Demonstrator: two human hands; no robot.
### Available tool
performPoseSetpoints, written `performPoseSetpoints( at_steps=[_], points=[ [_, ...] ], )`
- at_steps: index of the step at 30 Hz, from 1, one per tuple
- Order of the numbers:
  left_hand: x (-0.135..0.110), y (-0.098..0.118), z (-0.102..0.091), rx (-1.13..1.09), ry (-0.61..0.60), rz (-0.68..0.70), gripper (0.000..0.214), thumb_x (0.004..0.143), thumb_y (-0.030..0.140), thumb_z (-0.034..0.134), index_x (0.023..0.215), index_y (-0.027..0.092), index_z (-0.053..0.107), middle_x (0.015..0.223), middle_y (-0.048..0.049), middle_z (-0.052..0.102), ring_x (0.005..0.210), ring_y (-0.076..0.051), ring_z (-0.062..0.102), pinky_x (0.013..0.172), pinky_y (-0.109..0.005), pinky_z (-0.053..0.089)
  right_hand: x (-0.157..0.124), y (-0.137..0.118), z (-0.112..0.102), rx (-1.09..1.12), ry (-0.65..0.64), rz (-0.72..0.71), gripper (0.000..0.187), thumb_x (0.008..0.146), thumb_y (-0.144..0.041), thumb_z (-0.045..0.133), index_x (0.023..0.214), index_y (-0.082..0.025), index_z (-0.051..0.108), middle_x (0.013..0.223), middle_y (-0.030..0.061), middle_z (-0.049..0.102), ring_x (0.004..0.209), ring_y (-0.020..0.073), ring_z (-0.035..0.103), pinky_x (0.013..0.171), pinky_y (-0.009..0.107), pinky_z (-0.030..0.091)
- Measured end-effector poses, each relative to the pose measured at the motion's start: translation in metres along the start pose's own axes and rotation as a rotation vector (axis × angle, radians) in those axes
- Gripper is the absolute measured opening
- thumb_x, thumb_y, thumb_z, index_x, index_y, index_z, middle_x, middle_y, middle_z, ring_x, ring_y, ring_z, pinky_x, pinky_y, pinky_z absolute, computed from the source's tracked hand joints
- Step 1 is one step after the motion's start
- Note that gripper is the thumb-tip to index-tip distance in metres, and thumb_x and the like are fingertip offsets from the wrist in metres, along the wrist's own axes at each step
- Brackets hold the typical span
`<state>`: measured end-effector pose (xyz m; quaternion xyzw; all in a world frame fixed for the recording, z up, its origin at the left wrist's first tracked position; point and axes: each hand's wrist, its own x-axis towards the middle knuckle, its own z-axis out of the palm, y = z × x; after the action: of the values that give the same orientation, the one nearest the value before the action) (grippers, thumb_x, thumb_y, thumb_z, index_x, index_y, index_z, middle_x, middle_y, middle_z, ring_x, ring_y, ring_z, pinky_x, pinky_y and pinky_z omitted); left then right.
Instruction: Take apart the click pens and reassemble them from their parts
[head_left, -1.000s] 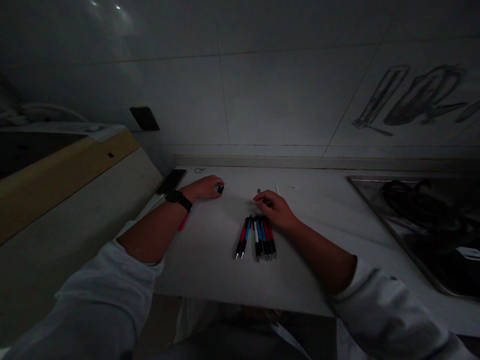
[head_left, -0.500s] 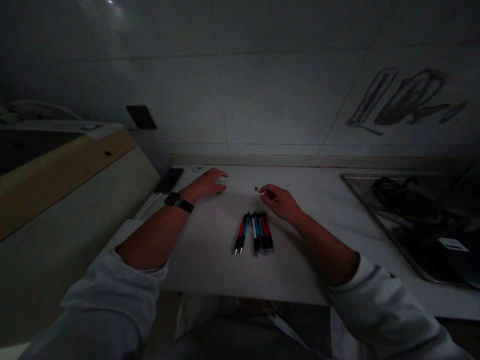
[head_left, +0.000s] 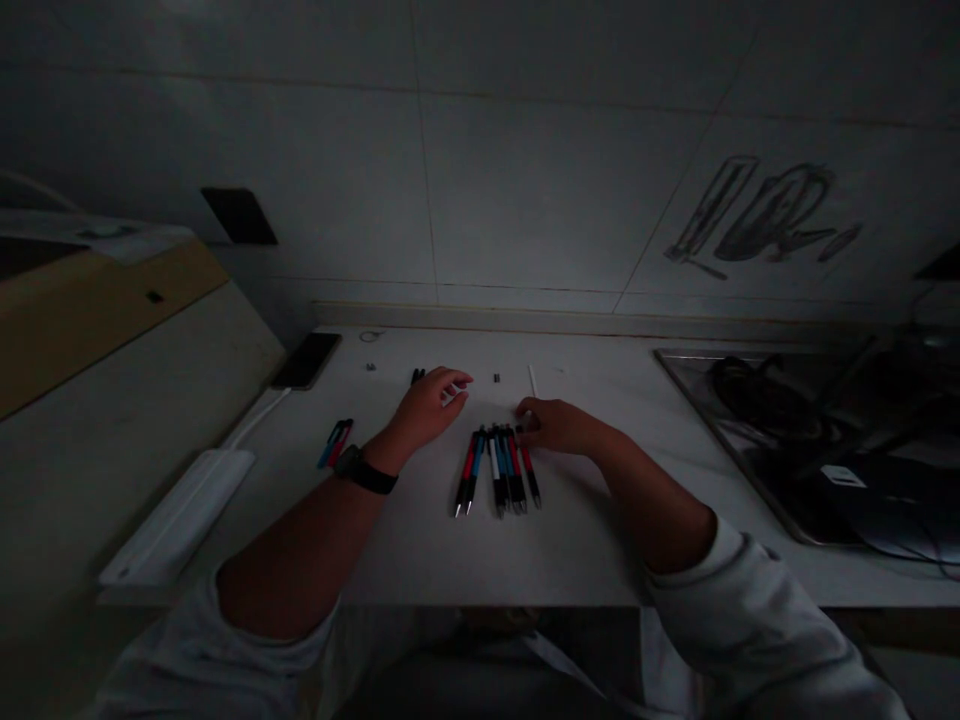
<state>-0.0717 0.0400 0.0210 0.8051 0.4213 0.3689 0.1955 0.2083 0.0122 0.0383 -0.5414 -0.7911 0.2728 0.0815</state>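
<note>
Several pens [head_left: 498,475] in red, blue, white and black lie side by side on the white counter, metal tips towards me. My right hand [head_left: 559,427] is at their right end, thumb and fingertips closed around the top of a red pen [head_left: 531,478]. That pen sits slightly apart from its neighbours. Left of the row, my left hand [head_left: 431,408] hovers over the counter with fingers apart, holding nothing. Small black parts [head_left: 418,375] are just behind it, partly hidden. A thin white stick [head_left: 532,380] and tiny dark pieces [head_left: 496,378] lie beyond the pens.
Blue and red pen parts [head_left: 335,443] lie beside my left wrist. A phone [head_left: 307,360], a white power strip [head_left: 180,515], a ring [head_left: 372,336] and a tiny metal piece [head_left: 370,367] are on the left. A gas stove [head_left: 780,450] borders the counter at right; a tiled wall stands behind.
My right hand has come down towards me onto the red pen at the row's end. My left hand has moved nearer the pens, uncovering the black parts. The view has shifted slightly.
</note>
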Motion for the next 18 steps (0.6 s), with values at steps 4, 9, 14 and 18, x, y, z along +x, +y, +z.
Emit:
performPoseSetpoints(
  at_steps=[4,9,14,18],
  points=[
    [-0.002,-0.001,0.001,-0.004,0.004,0.024,0.025,0.094,0.021,0.059,0.117,0.021,0.068,0.110,-0.0061,0.070,0.087,-0.016,0.066,0.082,-0.035,0.058,-0.003,-0.001,0.003,-0.068,0.026,0.021,0.038,0.078,-0.026,0.075,0.116,-0.023,0.068,0.084,0.0063,0.075,0.074,0.0229,0.067,0.069,0.033,0.044],
    [-0.003,0.005,0.002,0.015,-0.022,0.046,0.024,0.095,0.021,0.059,0.116,0.021,0.069,0.110,-0.0063,0.070,0.087,-0.017,0.066,0.081,-0.035,0.058,-0.004,-0.008,0.008,-0.185,0.047,0.083,0.042,0.079,-0.030,0.075,0.119,-0.020,0.067,0.097,0.0137,0.075,0.086,0.0299,0.069,0.070,0.036,0.044],
    [-0.003,0.013,-0.002,0.014,-0.013,0.066,0.022,0.095,0.021,0.059,0.115,0.021,0.068,0.108,-0.0063,0.070,0.087,-0.017,0.066,0.083,-0.035,0.057,-0.001,-0.007,-0.008,-0.013,0.091,0.069,0.030,0.081,-0.021,0.067,0.110,-0.022,0.070,0.095,0.0084,0.075,0.084,0.0244,0.068,0.075,0.035,0.048],
    [-0.004,0.022,-0.003,-0.040,0.007,0.084,0.020,0.098,0.028,0.060,0.114,0.021,0.069,0.105,-0.0066,0.070,0.090,-0.018,0.066,0.083,-0.035,0.057,0.004,-0.003,-0.023,0.491,0.210,0.089,0.022,0.081,-0.025,0.063,0.103,-0.022,0.069,0.087,0.0050,0.072,0.072,0.0185,0.064,0.061,0.030,0.048]
  ],
)
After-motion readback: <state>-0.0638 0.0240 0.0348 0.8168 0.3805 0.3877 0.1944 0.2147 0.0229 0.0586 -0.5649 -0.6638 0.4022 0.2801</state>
